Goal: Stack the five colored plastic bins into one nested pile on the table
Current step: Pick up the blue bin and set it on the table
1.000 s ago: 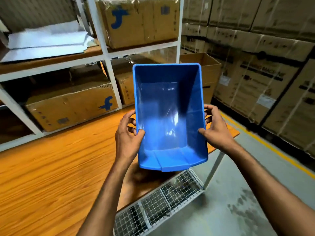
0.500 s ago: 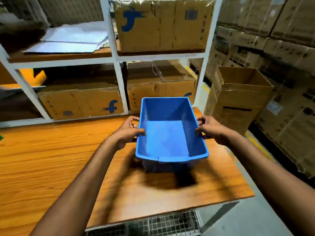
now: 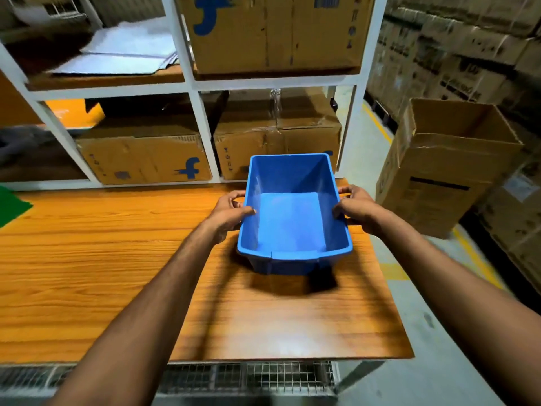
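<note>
Your left hand (image 3: 227, 213) and right hand (image 3: 355, 210) each keep a closed grip on a long side rim of the smooth, rectangular blue plastic bin (image 3: 292, 218), which sits upright, mouth up, near the right end of the glossy wood-grain surface (image 3: 117, 259).

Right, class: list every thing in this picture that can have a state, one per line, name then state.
Blue bin: upright, empty, low over or on the table, held at both sides.
Left hand: gripping the bin's left rim.
Right hand: gripping the bin's right rim.
Table: bare wood near the bin.
Floor box: top flaps open.
Shelf boxes: closed.
</note>
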Demonstrator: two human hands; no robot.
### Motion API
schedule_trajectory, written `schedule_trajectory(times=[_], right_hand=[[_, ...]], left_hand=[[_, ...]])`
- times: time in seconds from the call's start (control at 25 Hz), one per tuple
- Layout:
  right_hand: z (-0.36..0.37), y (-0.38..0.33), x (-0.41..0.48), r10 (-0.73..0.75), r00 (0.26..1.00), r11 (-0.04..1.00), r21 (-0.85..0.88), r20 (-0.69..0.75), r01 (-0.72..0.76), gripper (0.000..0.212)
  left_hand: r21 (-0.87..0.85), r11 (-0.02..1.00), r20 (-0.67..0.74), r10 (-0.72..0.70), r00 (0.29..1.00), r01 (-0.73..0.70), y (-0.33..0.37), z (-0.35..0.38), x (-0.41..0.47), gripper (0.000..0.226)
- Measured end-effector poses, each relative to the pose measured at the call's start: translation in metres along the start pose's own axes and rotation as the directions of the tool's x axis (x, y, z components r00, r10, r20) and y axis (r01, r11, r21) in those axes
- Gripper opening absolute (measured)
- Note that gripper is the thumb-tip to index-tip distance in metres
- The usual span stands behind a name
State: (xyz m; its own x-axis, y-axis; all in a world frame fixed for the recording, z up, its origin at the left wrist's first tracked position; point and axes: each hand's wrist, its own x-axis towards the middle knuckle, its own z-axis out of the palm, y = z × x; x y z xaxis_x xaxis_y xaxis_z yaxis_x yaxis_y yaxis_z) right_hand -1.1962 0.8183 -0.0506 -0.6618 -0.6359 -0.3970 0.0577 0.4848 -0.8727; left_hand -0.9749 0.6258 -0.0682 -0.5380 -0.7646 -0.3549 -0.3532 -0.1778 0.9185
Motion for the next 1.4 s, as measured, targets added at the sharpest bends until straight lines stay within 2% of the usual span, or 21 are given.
schedule_trajectory(times=[0.16, 0.36, 0.52, 0.72, 0.96, 1.4], right_hand=[[0.001, 0.0, 0.001, -0.005, 1.0, 1.0, 0.013, 0.002, 0.005, 0.063], [0.001, 0.0, 0.0, -0.009, 1.0, 1.0, 0.022, 0.008, 0.008, 0.06], [-0.002, 0.0, -0.006, 0.007, 1.0, 1.0, -0.025, 0.009, -0.006, 0.053], [-0.025, 0.002, -0.006, -0.028, 0.99, 0.999, -0.034, -0.139, 0.023, 0.035], [-0.051, 0.004, 0.002, 0.003, 0.993, 0.999, -0.05, -0.117, -0.009, 0.041], [-0.072, 0.005, 0.025, -0.029, 0.997, 0.997, -0.075, -0.078, 0.023, 0.056]], left_hand=[[-0.015, 1.0, -0.055, 0.013, 0.998, -0.013, 0.0, 0.006, 0.0, 0.058], [-0.003, 1.0, -0.048, 0.028, 0.998, -0.028, 0.0, 0.005, 0.002, 0.057], [0.006, 1.0, -0.048, 0.015, 0.999, -0.015, -0.001, 0.007, 0.001, 0.043], [0.036, 0.996, -0.008, 0.076, 0.997, -0.076, 0.013, 0.034, 0.0, 0.024], [0.041, 0.999, 0.021, 0.018, 1.0, -0.019, 0.02, 0.067, 0.013, 0.032], [0.042, 0.998, -0.073, 0.046, 0.996, -0.043, 0.018, 0.096, 0.034, 0.036]])
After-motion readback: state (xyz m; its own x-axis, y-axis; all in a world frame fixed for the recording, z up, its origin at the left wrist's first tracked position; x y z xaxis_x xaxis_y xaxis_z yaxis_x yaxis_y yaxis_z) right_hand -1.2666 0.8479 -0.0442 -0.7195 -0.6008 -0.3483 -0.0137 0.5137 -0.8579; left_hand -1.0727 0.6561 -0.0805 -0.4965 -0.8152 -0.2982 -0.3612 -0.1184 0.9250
